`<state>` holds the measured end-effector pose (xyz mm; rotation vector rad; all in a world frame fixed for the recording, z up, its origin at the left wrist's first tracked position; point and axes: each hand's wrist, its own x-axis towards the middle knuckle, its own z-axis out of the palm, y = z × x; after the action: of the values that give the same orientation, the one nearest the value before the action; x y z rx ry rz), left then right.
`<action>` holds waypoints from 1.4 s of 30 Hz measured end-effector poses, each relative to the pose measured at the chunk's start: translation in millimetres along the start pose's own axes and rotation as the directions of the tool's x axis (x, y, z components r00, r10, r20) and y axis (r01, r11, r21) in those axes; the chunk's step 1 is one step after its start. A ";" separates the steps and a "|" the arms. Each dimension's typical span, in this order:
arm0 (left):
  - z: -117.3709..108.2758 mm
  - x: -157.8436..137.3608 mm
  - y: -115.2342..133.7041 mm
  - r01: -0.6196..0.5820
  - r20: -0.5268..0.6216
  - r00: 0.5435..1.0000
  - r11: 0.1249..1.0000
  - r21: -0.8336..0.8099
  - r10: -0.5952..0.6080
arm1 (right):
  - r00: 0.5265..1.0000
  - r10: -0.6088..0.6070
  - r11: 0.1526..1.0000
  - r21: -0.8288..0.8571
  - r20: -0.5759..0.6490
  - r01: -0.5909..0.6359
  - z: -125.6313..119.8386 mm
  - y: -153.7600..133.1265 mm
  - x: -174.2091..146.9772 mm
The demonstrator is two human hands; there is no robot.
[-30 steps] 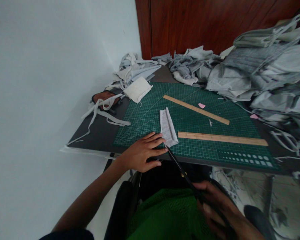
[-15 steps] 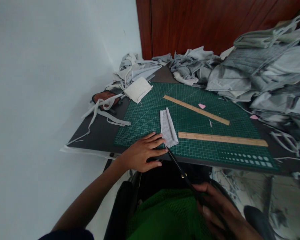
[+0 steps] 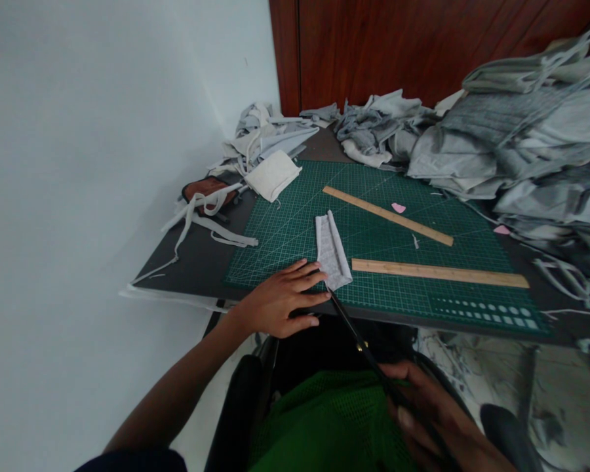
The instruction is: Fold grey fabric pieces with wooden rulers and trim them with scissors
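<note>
Left hand (image 3: 288, 303): fingers apart, at near end of grey fabric (image 3: 332, 252)
Right hand (image 3: 430, 406): clamped on black scissors (image 3: 347, 320)

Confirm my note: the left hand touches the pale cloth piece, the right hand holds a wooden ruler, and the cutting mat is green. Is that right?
One slip: in the head view, the right hand holds black scissors; both wooden rulers lie on the cutting mat. The left hand does touch the pale cloth piece, and the mat is green.
</note>
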<state>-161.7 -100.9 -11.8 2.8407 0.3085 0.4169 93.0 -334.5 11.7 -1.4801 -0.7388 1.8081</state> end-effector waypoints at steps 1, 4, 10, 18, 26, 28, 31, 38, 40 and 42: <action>-0.2 0.1 0.2 0.000 -0.002 1.000 1.000 0.001 0.000 | 1.000 -0.001 1.000 -0.004 -0.001 0.001 0.1 1.8 0.6; -0.4 0.4 0.8 0.001 -0.006 1.000 1.000 0.005 -0.001 | 1.000 -0.008 1.000 0.005 -0.011 0.008 0.2 8.4 2.6; 0.0 0.2 0.6 -0.004 -0.002 1.000 1.000 0.011 0.004 | 1.000 -0.001 1.000 0.016 -0.022 0.001 1.0 14.2 3.1; 0.2 0.1 0.4 0.004 -0.002 1.000 1.000 0.002 -0.004 | 1.000 -0.013 0.999 0.032 0.007 0.013 3.4 12.5 6.0; -0.2 -0.9 -0.9 0.000 -0.002 1.000 1.000 -0.007 0.000 | 1.000 -0.027 0.998 0.059 0.005 0.027 7.2 9.7 1.5; 0.0 -0.9 -1.0 0.001 -0.002 1.000 1.000 -0.003 -0.001 | 1.000 -0.007 0.998 0.067 0.022 0.005 8.1 8.3 1.3; 0.7 -0.9 -1.2 0.001 -0.005 1.000 1.000 0.009 -0.001 | 0.999 0.023 0.995 0.097 0.038 -0.027 8.6 7.7 1.9; 1.6 -0.5 -0.8 -0.006 -0.016 1.000 1.000 0.017 0.006 | 0.999 0.027 0.991 0.127 0.041 -0.032 7.2 7.0 1.2; 1.8 -0.3 -0.7 -0.011 -0.015 1.000 1.000 0.022 0.012 | 0.999 0.029 0.991 0.129 0.037 -0.033 7.4 7.6 0.9; 2.1 0.0 -0.5 -0.016 -0.013 1.000 0.999 0.036 0.017 | 0.999 0.018 0.992 0.123 0.034 -0.022 7.2 9.1 0.9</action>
<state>-161.2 -100.8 -14.0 2.8786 0.2981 0.4381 84.4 -339.4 5.5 -1.3852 -0.6183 1.8628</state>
